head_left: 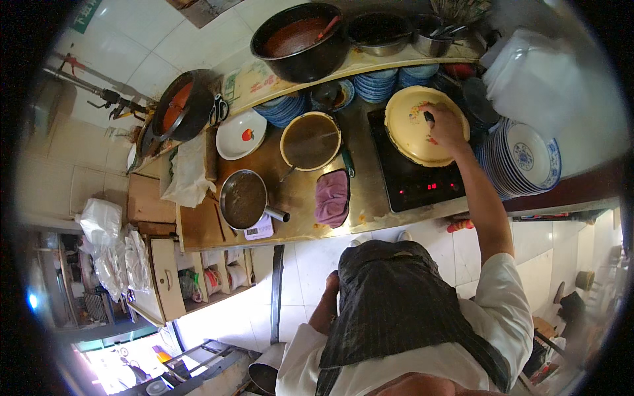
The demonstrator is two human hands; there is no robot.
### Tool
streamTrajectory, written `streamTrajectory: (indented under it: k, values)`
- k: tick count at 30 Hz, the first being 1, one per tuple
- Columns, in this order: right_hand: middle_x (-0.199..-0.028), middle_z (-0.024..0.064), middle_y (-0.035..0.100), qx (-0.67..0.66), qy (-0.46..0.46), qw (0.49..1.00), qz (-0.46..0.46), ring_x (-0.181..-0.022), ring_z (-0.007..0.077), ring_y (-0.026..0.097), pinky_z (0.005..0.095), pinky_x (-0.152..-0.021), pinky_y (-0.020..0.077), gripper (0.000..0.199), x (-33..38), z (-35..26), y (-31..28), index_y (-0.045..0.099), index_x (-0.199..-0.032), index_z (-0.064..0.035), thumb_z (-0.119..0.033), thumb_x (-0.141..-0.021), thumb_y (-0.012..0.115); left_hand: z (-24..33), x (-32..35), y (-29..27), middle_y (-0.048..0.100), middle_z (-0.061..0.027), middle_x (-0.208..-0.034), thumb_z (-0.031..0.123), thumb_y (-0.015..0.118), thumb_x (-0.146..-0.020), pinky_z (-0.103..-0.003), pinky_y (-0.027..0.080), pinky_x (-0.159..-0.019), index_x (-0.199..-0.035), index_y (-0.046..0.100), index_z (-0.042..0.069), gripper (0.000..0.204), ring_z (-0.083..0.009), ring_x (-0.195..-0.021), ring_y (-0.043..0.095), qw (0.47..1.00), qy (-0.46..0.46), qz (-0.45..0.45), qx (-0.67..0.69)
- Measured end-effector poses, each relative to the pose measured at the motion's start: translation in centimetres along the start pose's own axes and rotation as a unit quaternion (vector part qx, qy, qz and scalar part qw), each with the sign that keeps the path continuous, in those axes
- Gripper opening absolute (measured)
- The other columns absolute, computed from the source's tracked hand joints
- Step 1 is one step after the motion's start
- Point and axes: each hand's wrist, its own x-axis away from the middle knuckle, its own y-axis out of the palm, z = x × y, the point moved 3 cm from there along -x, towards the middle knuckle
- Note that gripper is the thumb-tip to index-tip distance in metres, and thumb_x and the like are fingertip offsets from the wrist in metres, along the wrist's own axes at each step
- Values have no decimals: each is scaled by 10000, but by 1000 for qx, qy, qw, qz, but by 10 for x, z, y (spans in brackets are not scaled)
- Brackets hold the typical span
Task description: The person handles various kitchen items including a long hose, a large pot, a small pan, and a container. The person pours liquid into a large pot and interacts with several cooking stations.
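Observation:
My right hand (444,125) is closed around the black knob of a cream enamel lid (413,132) with a floral print. The lid sits over a pot on a black induction cooktop (399,198) with red lit digits, and it hides what is inside. My left hand (331,285) hangs low beside my dark striped apron (389,297), away from the counter; its fingers are mostly hidden. Nearer the middle of the counter lie a folded purple cloth (331,198) and a cream-rimmed pot of brownish liquid (310,141).
A small saucepan (243,199) stands by a white digital scale (259,228). Behind are a white dish (241,134), stacked blue bowls (375,86) and a big black pot of red sauce (297,39) on a shelf. Stacked plates (522,155) stand right of the cooktop.

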Motion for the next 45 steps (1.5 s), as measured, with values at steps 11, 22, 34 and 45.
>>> streamTrajectory:
  k: [11,22,34,45]
  values:
    - [-1011,164,583,159,-32,982,93,-962,283,557,398,-768,481,378,2,-14,-10,501,-1192,-84,-134,-823,565,21,14,-11,629,-183,-955,317,583,-765,-406,476,-789,-918,640,63,302,-339,-908,597,998,2,36,-46]
    - [-761,119,590,-213,-166,961,56,-641,216,588,305,-578,457,106,121,-118,22,572,-912,-40,-8,-811,564,56,37,-37,624,-187,-961,347,549,-764,-460,487,-750,-856,654,56,323,-365,-914,595,979,16,8,-202]
    - [-788,123,622,-268,-156,933,-181,-683,230,617,320,-619,477,124,224,-147,143,591,-905,-42,-41,-829,493,31,28,-43,628,-195,-940,250,562,-745,-431,490,-738,-824,659,40,245,-343,-899,605,972,38,-1,-231]
    - [-820,121,630,-270,-163,916,-250,-699,217,623,310,-612,491,122,222,-172,194,573,-919,-32,-21,-806,528,-15,59,-82,634,-187,-910,273,568,-732,-424,489,-724,-830,660,50,260,-344,-867,608,992,-37,69,-97]
